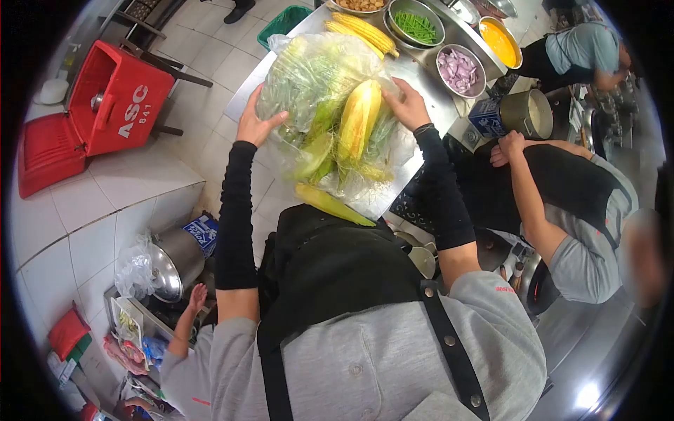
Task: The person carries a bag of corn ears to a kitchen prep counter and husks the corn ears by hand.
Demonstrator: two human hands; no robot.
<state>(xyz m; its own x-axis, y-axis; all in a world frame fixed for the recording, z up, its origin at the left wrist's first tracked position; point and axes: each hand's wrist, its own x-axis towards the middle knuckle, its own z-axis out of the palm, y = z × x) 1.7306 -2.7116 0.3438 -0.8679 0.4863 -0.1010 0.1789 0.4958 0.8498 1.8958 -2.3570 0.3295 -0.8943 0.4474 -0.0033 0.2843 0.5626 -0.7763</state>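
A clear plastic bag (295, 88) full of green corn husks lies on the metal table (246, 88) in front of me. My left hand (258, 123) grips the bag's left side, thumb laid over the plastic. On the opposite side my right hand (408, 107) holds the bag, its fingers partly hidden behind it. Between the hands, a partly husked ear of corn (359, 126) rests on the bag among loose husks (312, 158). One long husk leaf (333, 203) lies at the near table edge. Several peeled corn cobs (361, 31) sit beyond the bag.
Bowls of green beans (414, 28), chopped onions (460, 70) and orange liquid (498, 42) stand at the far right. A co-worker (562, 203) is close on my right, near a large pot (526, 114). A red box (123, 98) stands left; another person's hand (198, 298) shows lower left.
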